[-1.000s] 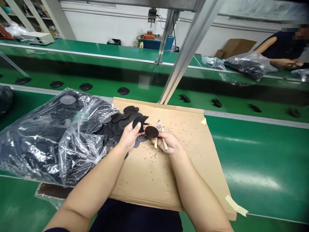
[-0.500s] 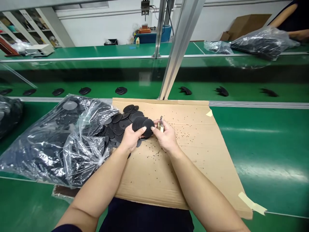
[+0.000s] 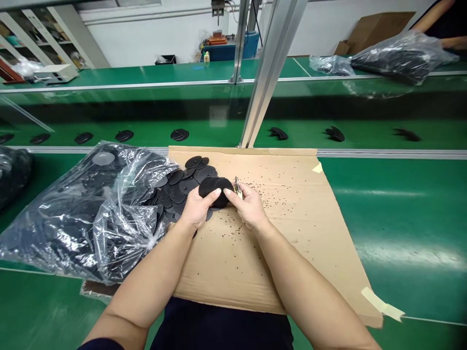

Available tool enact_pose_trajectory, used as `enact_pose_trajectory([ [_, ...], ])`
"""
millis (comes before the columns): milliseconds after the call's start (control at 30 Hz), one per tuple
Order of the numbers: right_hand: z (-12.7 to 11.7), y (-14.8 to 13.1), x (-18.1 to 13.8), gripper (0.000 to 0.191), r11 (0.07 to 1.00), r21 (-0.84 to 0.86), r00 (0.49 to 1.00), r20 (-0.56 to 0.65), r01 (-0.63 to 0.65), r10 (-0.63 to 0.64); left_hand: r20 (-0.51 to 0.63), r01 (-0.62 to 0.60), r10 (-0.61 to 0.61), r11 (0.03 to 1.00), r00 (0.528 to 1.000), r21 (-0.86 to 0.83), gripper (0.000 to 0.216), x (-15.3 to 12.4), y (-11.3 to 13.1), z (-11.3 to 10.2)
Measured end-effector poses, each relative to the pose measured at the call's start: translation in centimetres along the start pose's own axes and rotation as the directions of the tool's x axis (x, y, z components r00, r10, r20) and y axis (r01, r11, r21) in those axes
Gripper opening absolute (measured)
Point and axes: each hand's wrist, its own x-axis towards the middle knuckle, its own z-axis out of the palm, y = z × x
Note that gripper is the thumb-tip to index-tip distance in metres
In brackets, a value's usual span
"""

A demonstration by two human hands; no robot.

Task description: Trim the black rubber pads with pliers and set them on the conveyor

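Note:
Several thin black discs (image 3: 215,184) are fanned in my left hand (image 3: 195,211), its thumb pressed on top of them. My right hand (image 3: 251,208) is closed around small metal nippers (image 3: 238,188) with yellowish handles, their jaws pointing away from me. Its thumb also touches the edge of the rightmost disc. Just left of and behind my hands, a heap of loose black discs (image 3: 177,195) lies on a cardboard sheet (image 3: 233,272). Fingers under the discs are hidden.
A clear plastic bag (image 3: 69,218) full of black discs spills toward the heap. Small dark bits dot the cardboard. Black parts (image 3: 180,135) lie spaced along the green belt (image 3: 153,125) beyond. A metal post (image 3: 272,73) rises behind the sheet. A person's arm (image 3: 434,17) shows far right.
The nippers have tilted and shifted slightly left toward the discs. My right thumb has moved further onto the held discs, which now overlap more closely. The whole view has shifted slightly.

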Motion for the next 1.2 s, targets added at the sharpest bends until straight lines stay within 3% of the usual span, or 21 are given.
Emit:
enact_pose_trajectory([
  [200,-0.3,-0.1,-0.1,0.04,0.999,-0.044,0.997,0.071,-0.015,0.018,0.046,-0.018,0.018,1.0,0.999,0.001,0.036,-0.2,0.1,0.1],
  [533,0.0,-0.1,-0.3,0.036,0.999,-0.019,0.999,-0.013,0.033,-0.033,0.061,0.075,-0.072,0.996,0.995,-0.049,0.042,-0.2,0.2,0.2],
  [733,0.6,-1.0,-1.0,0.035,0.976,-0.005,0.974,0.057,0.218,-0.217,0.005,0.24,-0.242,0.959,0.97,-0.148,0.045,0.5,0.6,-0.4],
  [867,0.6,-1.4,-1.4,0.025,0.924,-0.195,0.943,0.029,0.33,-0.331,0.025,0.313,-0.314,0.935,0.949,-0.166,0.045,0.6,0.8,-0.5],
  [1033,0.5,-1.6,-1.4,0.022,0.833,-0.372,0.908,0.076,0.41,-0.413,0.098,0.326,-0.315,0.935,0.944,-0.141,0.053,0.2,0.7,-0.5],
  [1200,0.3,-1.8,-1.3,0.019,0.776,-0.401,0.867,0.112,0.487,-0.486,0.11,0.324,-0.311,0.938,0.944,-0.125,0.062,0.0,0.6,-0.5],
])
